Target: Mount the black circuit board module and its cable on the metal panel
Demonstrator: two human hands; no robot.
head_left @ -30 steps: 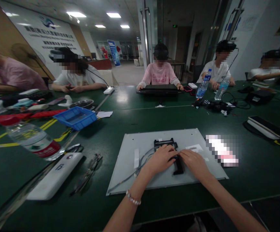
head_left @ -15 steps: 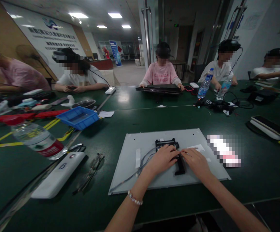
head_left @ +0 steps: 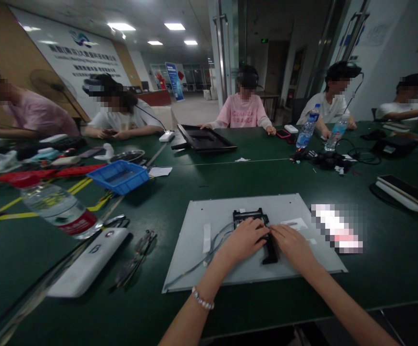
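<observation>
A flat light-grey panel [head_left: 190,250] lies on the table in front of me, and a black plastic bracket [head_left: 271,254] lies on its middle. My left hand [head_left: 245,239] reaches over the bracket, its bent fingers pressed on the bracket's right side. From the right, my right hand [head_left: 292,244] brings its fingertips to the same spot, close against the left ones. Both hands are closed on the bracket; anything small between the fingertips is hidden. Thin grey cables [head_left: 212,254] run from under my left hand to the panel's lower left corner. A white strip [head_left: 207,238] sticks to the panel.
Left of the panel are folded glasses [head_left: 134,262], a white power bank [head_left: 89,264], a tilted water bottle [head_left: 59,209] and a blue tray [head_left: 120,177]. A pixelated phone-like object [head_left: 336,228] lies right. Across the table, a person in pink [head_left: 243,110] sits by a black frame [head_left: 207,138].
The person opposite has swung the black frame to the left and tilted it, with one hand now off it. My hands stay at the same place on the bracket, with barely any finger movement.
</observation>
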